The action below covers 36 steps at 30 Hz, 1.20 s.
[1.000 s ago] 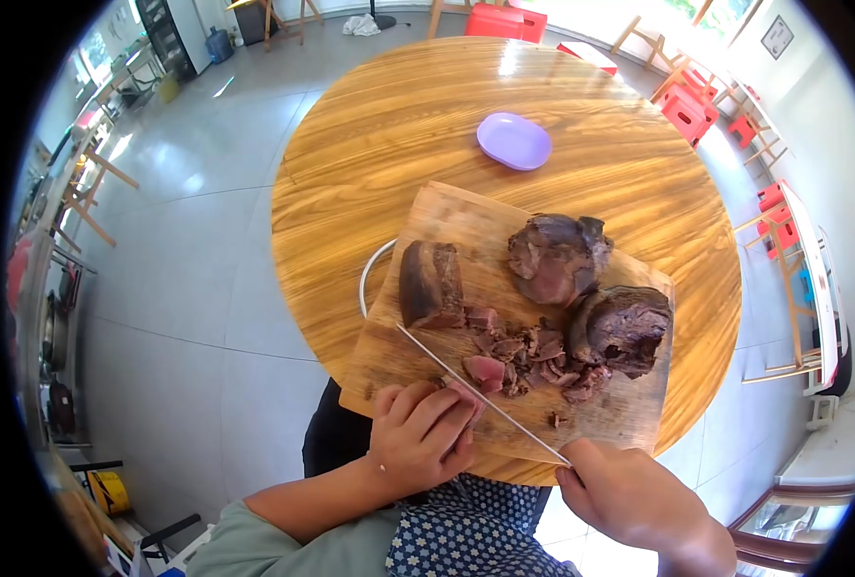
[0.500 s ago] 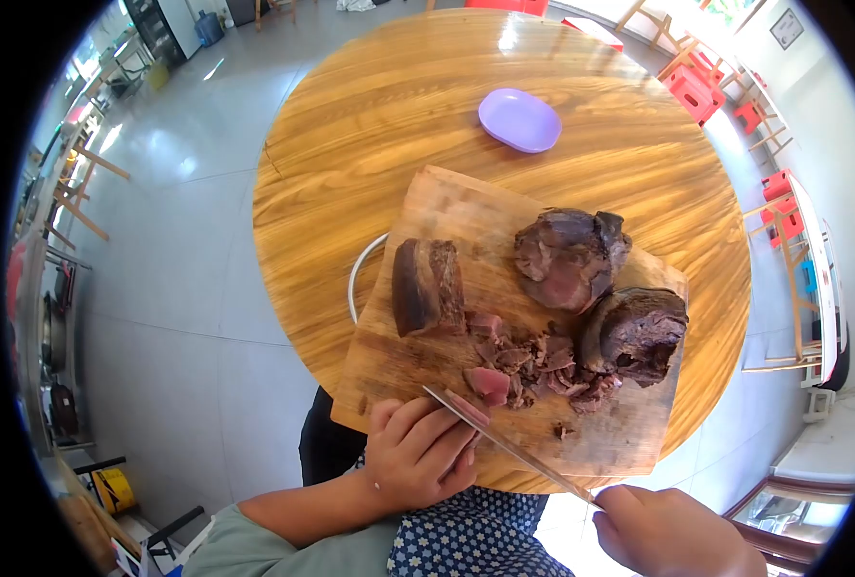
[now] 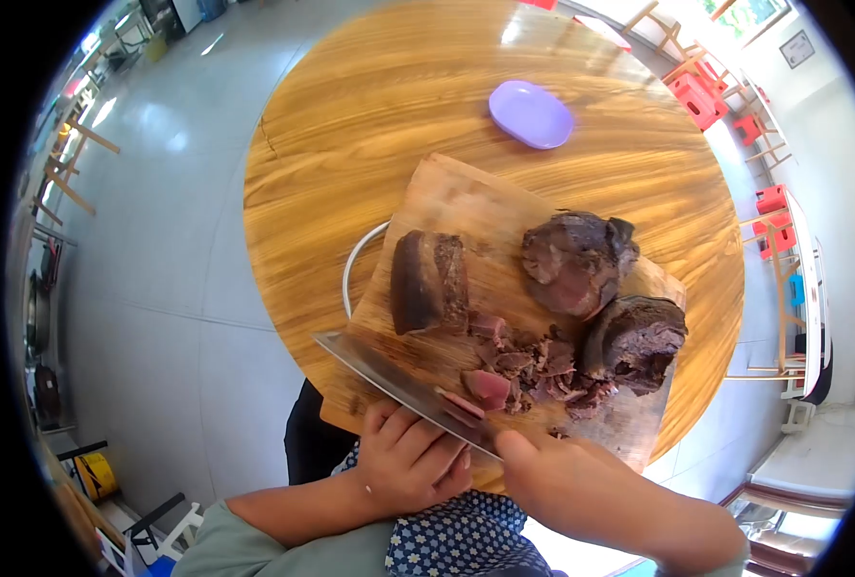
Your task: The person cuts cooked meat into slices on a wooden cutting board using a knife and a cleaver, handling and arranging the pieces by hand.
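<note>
My right hand (image 3: 567,481) grips the handle of a kitchen knife (image 3: 389,378), its long blade slanting across the near part of the wooden cutting board (image 3: 466,188). Curled fingers of my left hand (image 3: 410,457) press down right beside the blade, on a piece of meat that they mostly cover. A thin meat slice (image 3: 461,402) lies against the far side of the blade. Just beyond it are a reddish meat chunk (image 3: 486,388) and a heap of cut meat pieces (image 3: 543,365). A dark slab of meat (image 3: 429,283) stands on the board's left side.
Two large dark meat chunks (image 3: 579,264) (image 3: 636,343) sit on the board's right. A purple plate (image 3: 531,114) stands farther back on the round wooden table (image 3: 350,125). A white ring-shaped edge (image 3: 352,269) shows beside the board. Red stools (image 3: 698,101) stand beyond.
The knife has slid forward and to the left, my right hand moving in close to my left hand. My left hand stays nearly in place. The view has shifted slightly.
</note>
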Available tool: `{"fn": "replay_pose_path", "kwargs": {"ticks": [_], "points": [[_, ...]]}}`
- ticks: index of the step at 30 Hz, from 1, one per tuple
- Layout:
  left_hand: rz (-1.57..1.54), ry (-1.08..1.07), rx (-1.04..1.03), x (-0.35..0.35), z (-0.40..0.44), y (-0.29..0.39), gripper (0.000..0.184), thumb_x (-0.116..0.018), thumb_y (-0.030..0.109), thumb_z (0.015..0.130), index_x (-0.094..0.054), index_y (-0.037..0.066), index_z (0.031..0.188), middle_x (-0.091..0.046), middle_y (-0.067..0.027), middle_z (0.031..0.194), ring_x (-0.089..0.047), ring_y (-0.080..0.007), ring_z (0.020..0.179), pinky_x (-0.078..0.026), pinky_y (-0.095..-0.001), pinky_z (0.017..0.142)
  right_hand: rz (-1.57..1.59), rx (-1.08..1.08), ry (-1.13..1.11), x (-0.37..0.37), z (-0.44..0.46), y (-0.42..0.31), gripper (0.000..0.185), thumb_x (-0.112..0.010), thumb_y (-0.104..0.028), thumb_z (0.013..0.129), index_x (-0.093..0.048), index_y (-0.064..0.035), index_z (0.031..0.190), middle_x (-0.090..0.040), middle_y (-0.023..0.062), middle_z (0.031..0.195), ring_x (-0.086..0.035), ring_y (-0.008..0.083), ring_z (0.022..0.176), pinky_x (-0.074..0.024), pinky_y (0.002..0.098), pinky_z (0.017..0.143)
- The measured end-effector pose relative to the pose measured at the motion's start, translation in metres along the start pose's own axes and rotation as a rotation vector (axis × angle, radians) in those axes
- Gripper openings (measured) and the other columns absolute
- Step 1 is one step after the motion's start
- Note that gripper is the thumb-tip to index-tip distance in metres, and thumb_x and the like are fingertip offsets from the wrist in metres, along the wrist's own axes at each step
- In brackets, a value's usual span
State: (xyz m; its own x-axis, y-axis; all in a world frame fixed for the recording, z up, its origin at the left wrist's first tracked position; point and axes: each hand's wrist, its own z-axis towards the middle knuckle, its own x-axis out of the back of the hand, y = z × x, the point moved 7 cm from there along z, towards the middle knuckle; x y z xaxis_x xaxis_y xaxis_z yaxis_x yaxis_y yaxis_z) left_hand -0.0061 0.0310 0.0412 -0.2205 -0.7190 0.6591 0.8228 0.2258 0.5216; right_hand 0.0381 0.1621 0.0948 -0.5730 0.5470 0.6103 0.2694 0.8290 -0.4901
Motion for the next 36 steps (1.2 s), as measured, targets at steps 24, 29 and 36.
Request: {"fn": "replay_pose_path", "kwargs": {"ticks": [24, 29, 36], "points": [[0.098, 0.124, -0.096, 0.003, -0.006, 0.010, 0.037, -0.077, 0.017, 0.069, -0.073, 0.010, 0.105, -0.065, -0.0063, 0.110, -0.061, -0.0300, 0.095, -0.045, -0.0423, 0.080, 0.036, 0.005, 0.261, -0.010, -0.079, 0.006, 0.019, -0.057, -0.019, 0.100, -0.049, -0.0018, 0.099, -0.064, 0.0210, 0.080, -0.064, 0.0442, 0.076, -0.0502, 0.0528, 0.067], [0.112, 0.103, -0.091, 0.004, -0.003, 0.012, 0.037, -0.077, 0.018, 0.069, -0.074, 0.011, 0.105, -0.065, -0.0058, 0.110, -0.061, -0.0287, 0.096, -0.045, -0.0417, 0.081, 0.002, -0.025, 0.211, -0.013, -0.072, 0.009, 0.018, -0.057, -0.018, 0.100, -0.048, -0.0018, 0.099, -0.064, 0.0206, 0.082, -0.064, 0.0429, 0.075, -0.0512, 0.0520, 0.067], [0.089, 0.048, -0.052, -0.002, -0.006, 0.004, 0.032, -0.075, 0.019, 0.071, -0.075, 0.011, 0.102, -0.067, -0.0060, 0.111, -0.062, -0.0265, 0.095, -0.044, -0.0410, 0.080, 0.076, 0.120, 0.294, -0.012, -0.087, 0.015, 0.029, -0.054, -0.008, 0.093, -0.046, 0.0048, 0.118, -0.063, 0.0268, 0.083, -0.064, 0.0457, 0.067, -0.0511, 0.0519, 0.058]]}}
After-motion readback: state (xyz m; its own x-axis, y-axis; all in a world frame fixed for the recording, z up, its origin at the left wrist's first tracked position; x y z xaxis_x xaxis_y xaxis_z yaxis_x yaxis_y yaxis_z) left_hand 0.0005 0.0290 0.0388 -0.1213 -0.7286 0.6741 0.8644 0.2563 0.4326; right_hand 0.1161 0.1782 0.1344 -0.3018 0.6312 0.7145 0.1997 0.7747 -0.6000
